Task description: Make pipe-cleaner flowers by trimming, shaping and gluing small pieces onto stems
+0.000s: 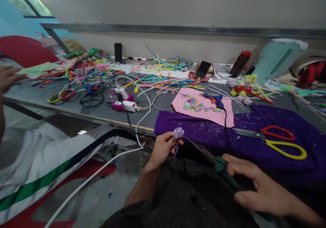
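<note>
Between the thumb and fingers of my left hand (164, 147) is a small lilac pipe-cleaner flower (178, 133), its thin stem hanging below. My right hand (254, 183) grips dark green-handled scissors (221, 165), whose blades point left toward the flower but stay apart from it. Both hands are over my dark lap at the table's front edge. Beyond them, a purple cloth (193, 127) covers the near table. On it lie scissors with red and yellow handles (277, 138). A blue glue gun (215, 99) rests on a pink sheet (178, 102) with cut pipe-cleaner bits.
A purple-and-white power strip (124, 105) with a white cable (112, 161) sits left of the cloth; the cable drops past the edge. Pipe cleaners (163, 80) spread along the back. A bottle (240, 64) and phone (203, 70) stand farther off. Another person's hand (10, 78) is at far left.
</note>
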Available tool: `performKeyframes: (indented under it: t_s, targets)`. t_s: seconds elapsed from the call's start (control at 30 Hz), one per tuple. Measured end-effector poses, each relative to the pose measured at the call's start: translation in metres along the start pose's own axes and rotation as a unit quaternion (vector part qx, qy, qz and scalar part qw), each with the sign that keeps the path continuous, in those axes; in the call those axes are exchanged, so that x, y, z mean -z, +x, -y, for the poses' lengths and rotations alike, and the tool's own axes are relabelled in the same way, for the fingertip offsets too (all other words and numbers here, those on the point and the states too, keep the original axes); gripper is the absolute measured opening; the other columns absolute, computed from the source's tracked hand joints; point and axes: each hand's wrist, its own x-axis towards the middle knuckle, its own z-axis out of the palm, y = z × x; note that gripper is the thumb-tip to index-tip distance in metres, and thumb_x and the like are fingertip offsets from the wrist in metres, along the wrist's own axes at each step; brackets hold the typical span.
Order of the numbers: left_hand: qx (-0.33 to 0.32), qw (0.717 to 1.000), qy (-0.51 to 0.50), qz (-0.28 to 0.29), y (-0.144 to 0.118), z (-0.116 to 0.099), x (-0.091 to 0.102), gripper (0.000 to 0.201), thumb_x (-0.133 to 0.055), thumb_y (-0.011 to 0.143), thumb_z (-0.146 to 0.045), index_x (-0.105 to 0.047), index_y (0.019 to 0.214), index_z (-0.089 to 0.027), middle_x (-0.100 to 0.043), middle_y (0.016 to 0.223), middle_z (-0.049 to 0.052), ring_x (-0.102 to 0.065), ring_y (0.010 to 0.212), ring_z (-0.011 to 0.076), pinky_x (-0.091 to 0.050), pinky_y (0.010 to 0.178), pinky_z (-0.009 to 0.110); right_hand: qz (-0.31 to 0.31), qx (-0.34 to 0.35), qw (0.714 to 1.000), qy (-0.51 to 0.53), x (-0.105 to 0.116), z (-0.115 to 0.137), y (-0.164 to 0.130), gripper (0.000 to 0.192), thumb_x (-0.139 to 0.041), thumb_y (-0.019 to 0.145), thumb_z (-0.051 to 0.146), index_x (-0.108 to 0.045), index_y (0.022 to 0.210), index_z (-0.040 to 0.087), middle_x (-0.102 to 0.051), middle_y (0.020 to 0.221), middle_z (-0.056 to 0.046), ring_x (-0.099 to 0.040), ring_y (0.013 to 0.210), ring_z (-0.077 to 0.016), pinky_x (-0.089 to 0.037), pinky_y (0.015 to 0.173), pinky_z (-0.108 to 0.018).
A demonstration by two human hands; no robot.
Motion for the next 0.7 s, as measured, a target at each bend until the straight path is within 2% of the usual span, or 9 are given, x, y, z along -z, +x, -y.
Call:
performKeyframes:
  t_s: [0.17, 0.3, 0.4, 0.53, 0.7]
  targets:
    - [-0.009, 0.999, 0.047, 0.011, -0.0015, -0.0068, -0.0018, 0.03, -0.059, 0.078, -0.04, -0.068, 0.076, -0.012, -0.061, 0.057, 0.003, -0.039, 0.041, 0.0057, -0.027, 0.04, 0.02, 0.0, -0.006, 0.999, -0.039, -0.0011, -0.0004, 0.0015, 0.026, -0.063, 0.071, 0.043, -0.049, 0.075, 0.021, -0.051, 0.082, -0.004, -0.052, 0.082, -0.022, -0.043, 0.068, -0.029]
    - [-0.026, 0.997, 0.067, 0.004, -0.0024, -0.009, -0.0035, 0.027, -0.059, 0.078, -0.038, -0.068, 0.077, -0.013, -0.064, 0.064, 0.003, -0.038, 0.042, 0.0052, -0.028, 0.041, 0.02, 0.012, -0.018, 0.998, -0.052, 0.0003, -0.0017, 0.0021, 0.026, -0.064, 0.069, 0.041, -0.049, 0.076, 0.02, -0.05, 0.086, -0.005, -0.05, 0.088, -0.0236, -0.042, 0.074, -0.031]
    - [-0.037, 0.994, 0.102, -0.012, -0.0023, -0.009, -0.0035, 0.025, -0.059, 0.078, -0.037, -0.068, 0.076, -0.013, -0.063, 0.063, 0.002, -0.04, 0.045, 0.0061, -0.03, 0.043, 0.02, 0.026, -0.022, 0.998, -0.055, 0.0016, -0.001, 0.0033, 0.024, -0.064, 0.069, 0.038, -0.049, 0.074, 0.02, -0.049, 0.083, -0.003, -0.049, 0.084, -0.0212, -0.041, 0.074, -0.032]
    - [-0.075, 0.98, 0.183, -0.038, -0.0013, -0.0083, -0.0036, 0.022, -0.06, 0.077, -0.034, -0.068, 0.073, -0.014, -0.063, 0.065, 0.001, -0.05, 0.056, 0.01, -0.037, 0.051, 0.02, 0.034, -0.015, 0.998, -0.053, 0.0031, 0.0002, 0.005, 0.023, -0.063, 0.071, 0.037, -0.048, 0.072, 0.019, -0.046, 0.08, -0.002, -0.047, 0.076, -0.0182, -0.04, 0.066, -0.029]
    - [-0.12, 0.957, 0.256, -0.071, -0.0003, -0.0058, -0.0051, 0.016, -0.059, 0.077, -0.028, -0.069, 0.078, -0.015, -0.065, 0.07, 0.001, -0.056, 0.064, 0.0118, -0.043, 0.062, 0.021, 0.034, -0.016, 0.998, -0.058, 0.0033, -0.0033, 0.0064, 0.024, -0.065, 0.07, 0.036, -0.048, 0.073, 0.019, -0.047, 0.082, -0.003, -0.047, 0.081, -0.0195, -0.039, 0.068, -0.029]
